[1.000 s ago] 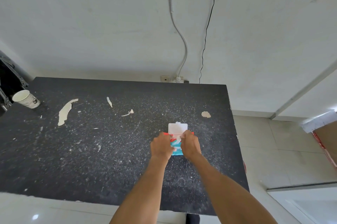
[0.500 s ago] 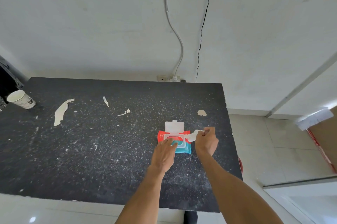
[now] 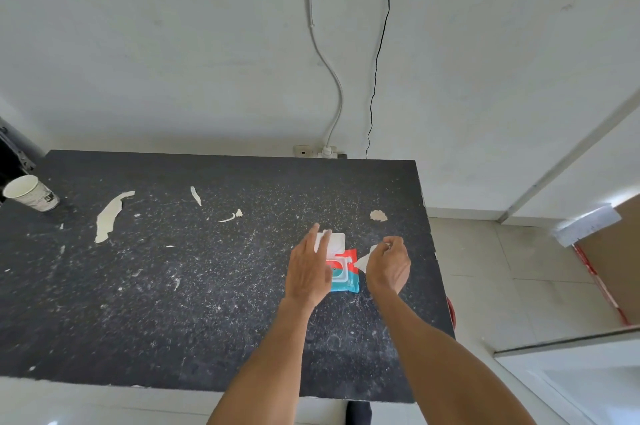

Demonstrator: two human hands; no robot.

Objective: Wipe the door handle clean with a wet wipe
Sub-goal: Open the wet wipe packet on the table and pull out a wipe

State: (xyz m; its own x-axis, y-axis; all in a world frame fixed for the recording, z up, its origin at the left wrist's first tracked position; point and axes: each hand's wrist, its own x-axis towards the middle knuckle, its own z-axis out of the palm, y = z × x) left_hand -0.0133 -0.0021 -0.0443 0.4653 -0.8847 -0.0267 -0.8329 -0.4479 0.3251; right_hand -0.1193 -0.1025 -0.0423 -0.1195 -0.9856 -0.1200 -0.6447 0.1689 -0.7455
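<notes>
Head view. Your left hand [image 3: 309, 272] lay flat with fingers spread over the wet-wipe pack [image 3: 343, 273], fingertips reaching its raised white flip lid [image 3: 334, 242]; it gripped nothing. Your right hand [image 3: 388, 264] was pinched shut on a white wet wipe [image 3: 364, 259], drawn out to the right of the pack's opening and just beside the pack. The red-and-teal pack rested on the speckled black tabletop [image 3: 173, 286], near its right edge. A paper cup [image 3: 31, 192] stood well apart at the far left. White and black cables [image 3: 332, 78] ran down the wall to an outlet [image 3: 317, 151]. The door handle did not appear.
</notes>
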